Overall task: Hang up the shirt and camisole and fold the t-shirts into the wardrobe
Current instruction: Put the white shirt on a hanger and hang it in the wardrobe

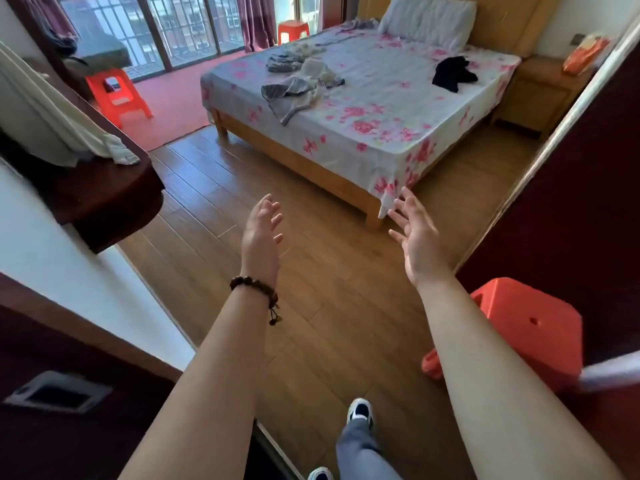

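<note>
Several garments lie on the bed [398,140] ahead. A grey striped shirt [289,97] is crumpled near the bed's left edge, with pale lacy pieces [317,69] and another striped piece [282,60] beside it. A black garment [453,74] lies alone near the right side. My left hand [261,226], with a bead bracelet on the wrist, and my right hand [417,233] reach forward over the wooden floor, fingers spread and holding nothing. Both hands are well short of the bed. A dark wardrobe door [568,209] stands at the right.
A red plastic stool [530,327] stands close at my right, and another red stool [116,95] sits left of the bed. A dark shelf [104,188] with a white cloth [52,112] juts in at left. A bedside table [540,95] stands beyond the bed.
</note>
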A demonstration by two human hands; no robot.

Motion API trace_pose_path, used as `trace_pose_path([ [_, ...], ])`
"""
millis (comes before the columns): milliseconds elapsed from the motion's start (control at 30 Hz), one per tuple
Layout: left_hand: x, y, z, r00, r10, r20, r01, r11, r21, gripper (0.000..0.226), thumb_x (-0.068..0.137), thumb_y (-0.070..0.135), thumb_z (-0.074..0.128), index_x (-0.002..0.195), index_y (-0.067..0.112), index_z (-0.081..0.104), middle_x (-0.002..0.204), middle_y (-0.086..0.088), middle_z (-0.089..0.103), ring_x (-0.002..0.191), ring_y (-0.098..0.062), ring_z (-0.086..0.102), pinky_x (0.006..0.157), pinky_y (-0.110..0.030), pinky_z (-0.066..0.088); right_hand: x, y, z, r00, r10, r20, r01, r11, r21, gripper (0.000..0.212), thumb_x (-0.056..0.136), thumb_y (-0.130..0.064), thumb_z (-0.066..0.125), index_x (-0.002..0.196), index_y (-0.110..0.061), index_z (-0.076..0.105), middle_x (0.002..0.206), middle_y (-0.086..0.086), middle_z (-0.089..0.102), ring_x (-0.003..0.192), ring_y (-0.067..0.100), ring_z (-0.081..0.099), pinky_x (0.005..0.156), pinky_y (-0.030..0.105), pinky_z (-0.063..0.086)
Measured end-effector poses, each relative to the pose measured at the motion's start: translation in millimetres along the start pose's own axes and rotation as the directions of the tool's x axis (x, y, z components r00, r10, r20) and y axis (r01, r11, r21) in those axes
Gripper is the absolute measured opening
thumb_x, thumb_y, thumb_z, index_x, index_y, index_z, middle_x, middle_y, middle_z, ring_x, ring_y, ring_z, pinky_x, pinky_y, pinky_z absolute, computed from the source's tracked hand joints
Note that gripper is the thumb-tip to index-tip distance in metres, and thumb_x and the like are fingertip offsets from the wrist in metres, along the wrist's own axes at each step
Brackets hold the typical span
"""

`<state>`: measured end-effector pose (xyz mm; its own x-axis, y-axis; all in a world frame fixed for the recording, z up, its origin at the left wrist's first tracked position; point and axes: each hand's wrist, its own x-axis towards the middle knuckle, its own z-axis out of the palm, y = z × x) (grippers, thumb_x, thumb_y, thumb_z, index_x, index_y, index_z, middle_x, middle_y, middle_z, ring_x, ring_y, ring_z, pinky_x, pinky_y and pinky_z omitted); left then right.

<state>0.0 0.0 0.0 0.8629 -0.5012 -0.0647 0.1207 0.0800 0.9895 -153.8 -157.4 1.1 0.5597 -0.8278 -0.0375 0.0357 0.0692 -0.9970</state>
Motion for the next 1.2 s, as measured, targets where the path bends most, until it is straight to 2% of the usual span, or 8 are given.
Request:
trace_pose_path([
  [133,20,-5,9,1.0,0.003,-0.016,-0.003,1.0,0.02,0.052,0.095,0.046,0.034,0.139,0.02,0.045,0.133,0.001,0.054,0.121,-0.014,0.052,0.103,-0.043,0.043,21,3,3,1.0,0.027,-0.003,-0.027,0.999,-0.032,0.059,0.085,-0.06,0.039,0.139,-0.035,0.041,0.143,-0.005,0.044,0.124,0.01,0.048,0.108,0.042,0.036],
  [400,101,-21,45,0.998,-0.011,-0.059,0.012,1.0,0.029,0.045,0.101,0.04,0.033,0.14,0.019,0.044,0.134,0.001,0.053,0.121,-0.013,0.052,0.104,-0.044,0.043,107,17,3,0.998,0.064,-0.005,-0.064,0.997,-0.048,0.056,0.085,-0.058,0.038,0.136,-0.037,0.044,0.141,-0.006,0.046,0.124,0.009,0.047,0.108,0.04,0.036],
  [700,192,-19,81,0.99,-0.039,-0.132,0.042,0.999,0.019,0.042,0.101,0.039,0.035,0.139,0.023,0.045,0.133,0.003,0.053,0.122,-0.013,0.052,0.105,-0.044,0.043,222,18,15,0.994,0.088,0.069,-0.081,0.991,-0.103,0.043,0.097,-0.052,0.035,0.136,-0.036,0.043,0.139,-0.008,0.046,0.124,0.007,0.046,0.11,0.041,0.036],
  [833,226,-20,82,0.981,-0.074,-0.18,0.076,0.997,0.0,0.04,0.101,0.038,0.038,0.137,0.024,0.046,0.131,0.006,0.055,0.12,-0.01,0.053,0.104,-0.042,0.044,257,21,33,0.989,0.101,0.11,-0.089,0.99,-0.108,0.031,0.097,-0.05,0.036,0.127,-0.044,0.044,0.137,-0.01,0.048,0.124,0.007,0.048,0.11,0.041,0.037],
  [967,266,-26,76,0.974,-0.076,-0.211,0.079,0.997,0.003,0.043,0.099,0.041,0.038,0.138,0.025,0.046,0.13,0.007,0.056,0.12,-0.009,0.053,0.103,-0.041,0.045,300,26,56,0.984,0.122,0.13,-0.108,0.988,-0.112,0.035,0.098,-0.048,0.037,0.131,-0.038,0.046,0.136,-0.009,0.049,0.124,0.009,0.048,0.11,0.042,0.037],
  [1200,369,-42,52,0.966,-0.097,-0.24,0.107,0.994,0.03,0.049,0.096,0.047,0.038,0.14,0.025,0.044,0.132,0.006,0.054,0.12,-0.01,0.053,0.104,-0.042,0.044,392,48,127,0.977,0.137,0.161,-0.118,0.985,-0.125,0.037,0.092,-0.056,0.037,0.125,-0.042,0.046,0.136,-0.01,0.049,0.123,0.008,0.049,0.109,0.042,0.037],
])
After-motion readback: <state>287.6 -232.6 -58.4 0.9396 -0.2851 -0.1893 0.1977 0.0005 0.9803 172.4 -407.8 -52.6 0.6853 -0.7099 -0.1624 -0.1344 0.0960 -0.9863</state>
